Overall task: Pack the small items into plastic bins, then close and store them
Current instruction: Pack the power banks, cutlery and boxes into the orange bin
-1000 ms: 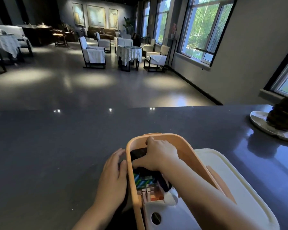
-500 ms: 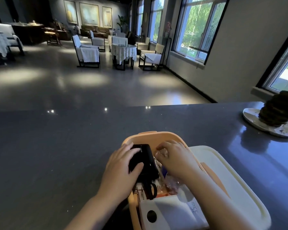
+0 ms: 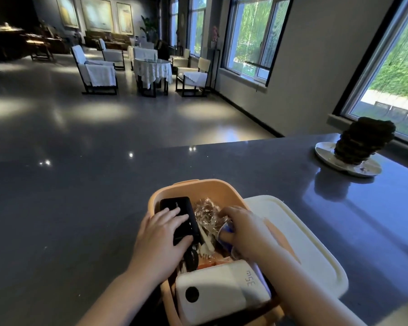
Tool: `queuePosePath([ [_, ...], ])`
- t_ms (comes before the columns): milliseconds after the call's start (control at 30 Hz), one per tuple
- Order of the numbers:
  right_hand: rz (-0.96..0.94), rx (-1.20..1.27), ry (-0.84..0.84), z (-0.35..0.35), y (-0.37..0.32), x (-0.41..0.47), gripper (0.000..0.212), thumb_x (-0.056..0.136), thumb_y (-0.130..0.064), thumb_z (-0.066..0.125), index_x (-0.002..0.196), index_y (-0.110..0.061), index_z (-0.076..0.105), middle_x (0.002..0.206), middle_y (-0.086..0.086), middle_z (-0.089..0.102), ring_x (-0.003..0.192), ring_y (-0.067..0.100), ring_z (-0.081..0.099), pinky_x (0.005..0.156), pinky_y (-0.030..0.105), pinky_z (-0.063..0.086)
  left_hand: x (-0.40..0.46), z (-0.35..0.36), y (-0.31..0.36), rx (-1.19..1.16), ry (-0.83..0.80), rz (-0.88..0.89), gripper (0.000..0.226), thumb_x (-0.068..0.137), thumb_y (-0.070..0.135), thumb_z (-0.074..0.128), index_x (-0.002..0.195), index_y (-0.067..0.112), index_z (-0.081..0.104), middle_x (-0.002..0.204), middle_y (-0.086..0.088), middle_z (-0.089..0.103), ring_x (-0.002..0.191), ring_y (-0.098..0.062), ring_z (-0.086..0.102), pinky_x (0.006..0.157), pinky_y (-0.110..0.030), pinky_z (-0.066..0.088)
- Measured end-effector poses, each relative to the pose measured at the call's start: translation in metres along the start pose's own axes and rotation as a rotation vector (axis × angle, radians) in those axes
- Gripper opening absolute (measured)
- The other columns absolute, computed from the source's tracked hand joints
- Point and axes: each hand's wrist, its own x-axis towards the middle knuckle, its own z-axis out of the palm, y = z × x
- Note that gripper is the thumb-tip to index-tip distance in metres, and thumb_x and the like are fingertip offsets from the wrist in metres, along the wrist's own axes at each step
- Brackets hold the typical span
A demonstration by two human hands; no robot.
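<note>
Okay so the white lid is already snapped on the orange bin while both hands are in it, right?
Not quite. The head view shows the white lid lying on the counter beside the orange bin, not on it. Both the left hand and right hand are indeed inside.

dark counter (image 3: 80, 208), orange bin (image 3: 198, 188), lid (image 3: 316, 250), plate (image 3: 325, 154)

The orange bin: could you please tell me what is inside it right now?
In the orange bin: a black power bank under the left hand, crinkled clear plastic, white plastic cutlery, a white power bank. The right hand covers a blue item; lower layers are hidden.
</note>
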Motion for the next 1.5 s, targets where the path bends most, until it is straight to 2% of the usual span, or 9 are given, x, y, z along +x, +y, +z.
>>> queuePosePath([
  [100, 0.016, 0.056, 0.025, 0.004, 0.001, -0.003, 0.037, 0.085, -0.028, 0.066, 0.121, -0.033, 0.06, 0.113, -0.01, 0.064, 0.089, 0.01, 0.059, 0.073, 0.021, 0.045, -0.002, 0.001, 0.001, 0.017, -0.012, 0.0, 0.049, 0.093, 0.053, 0.043, 0.14, 0.042, 0.036, 0.152, 0.02, 0.026, 0.142, -0.003, 0.013, 0.118, -0.035, 0.0],
  [233, 0.087, 0.118, 0.077, -0.002, 0.003, 0.0, 0.025, 0.091, -0.026, 0.055, 0.112, -0.034, 0.066, 0.102, -0.006, 0.071, 0.087, 0.014, 0.065, 0.078, 0.027, 0.05, 0.0, -0.002, 0.001, 0.049, -0.049, 0.005, 0.047, 0.096, 0.049, 0.037, 0.142, 0.043, 0.031, 0.153, 0.021, 0.022, 0.142, -0.004, 0.011, 0.118, -0.035, 0.0],
  [633, 0.099, 0.022, 0.11, 0.007, 0.002, -0.005, 0.033, 0.095, -0.022, 0.049, 0.122, -0.035, 0.062, 0.122, -0.011, 0.065, 0.107, 0.013, 0.061, 0.079, 0.023, 0.039, 0.008, 0.002, 0.006, 0.131, 0.053, 0.027, 0.048, 0.088, 0.056, 0.05, 0.135, 0.044, 0.046, 0.143, 0.02, 0.041, 0.131, -0.007, 0.032, 0.112, -0.032, 0.016],
  [767, 0.049, 0.101, 0.123, 0.003, -0.002, -0.01, 0.023, 0.092, -0.026, 0.055, 0.112, -0.03, 0.066, 0.114, -0.008, 0.067, 0.095, 0.013, 0.064, 0.083, 0.024, 0.049, 0.007, 0.002, 0.007, 0.081, 0.07, 0.031, 0.05, 0.087, 0.058, 0.049, 0.134, 0.041, 0.048, 0.143, 0.018, 0.04, 0.134, -0.008, 0.029, 0.112, -0.033, 0.013],
  [900, 0.133, 0.41, 0.317, -0.019, 0.013, -0.021, 0.02, 0.085, -0.025, 0.063, 0.094, -0.042, 0.067, 0.082, -0.022, 0.065, 0.075, -0.004, 0.064, 0.061, 0.008, 0.043, -0.003, 0.0, 0.004, -0.1, 0.13, 0.005, 0.05, 0.09, 0.057, 0.041, 0.135, 0.038, 0.047, 0.149, 0.019, 0.03, 0.14, -0.005, 0.018, 0.115, -0.033, 0.013],
  [1033, 0.318, 0.399, 0.571, -0.031, 0.07, -0.027, 0.024, 0.082, -0.014, 0.066, 0.094, -0.034, 0.07, 0.091, -0.015, 0.071, 0.083, 0.0, 0.063, 0.069, 0.018, 0.044, -0.025, 0.005, 0.004, -0.318, 0.129, -0.067, 0.057, 0.088, 0.058, 0.03, 0.14, 0.038, 0.038, 0.153, 0.024, 0.018, 0.141, 0.005, 0.006, 0.116, -0.031, 0.011],
  [1200, 0.519, 0.201, 0.26, 0.014, 0.113, -0.016, 0.031, 0.087, -0.031, 0.062, 0.119, -0.03, 0.063, 0.113, -0.002, 0.068, 0.099, 0.02, 0.064, 0.08, 0.031, 0.051, -0.021, 0.007, 0.004, -0.268, 0.092, -0.085, 0.053, 0.093, 0.045, 0.042, 0.144, 0.032, 0.034, 0.155, 0.021, 0.011, 0.142, 0.005, -0.003, 0.118, -0.036, 0.009],
  [1300, 0.554, 0.119, 0.236, 0.032, 0.126, -0.015, 0.041, 0.083, -0.028, 0.06, 0.124, -0.031, 0.059, 0.116, -0.003, 0.065, 0.105, 0.019, 0.06, 0.077, 0.03, 0.049, -0.021, 0.007, 0.004, -0.261, 0.077, -0.079, 0.054, 0.092, 0.046, 0.041, 0.144, 0.033, 0.033, 0.153, 0.025, 0.01, 0.141, 0.007, -0.004, 0.117, -0.034, 0.008],
  [1500, 0.561, 0.093, 0.313, 0.045, 0.137, -0.012, 0.032, 0.088, -0.029, 0.058, 0.12, -0.026, 0.06, 0.111, -0.004, 0.061, 0.109, 0.018, 0.053, 0.081, 0.032, 0.047, -0.021, 0.007, 0.004, -0.279, 0.09, -0.098, 0.062, 0.084, 0.057, 0.032, 0.142, 0.036, 0.035, 0.15, 0.029, 0.011, 0.139, 0.011, -0.006, 0.115, -0.03, 0.005],
])
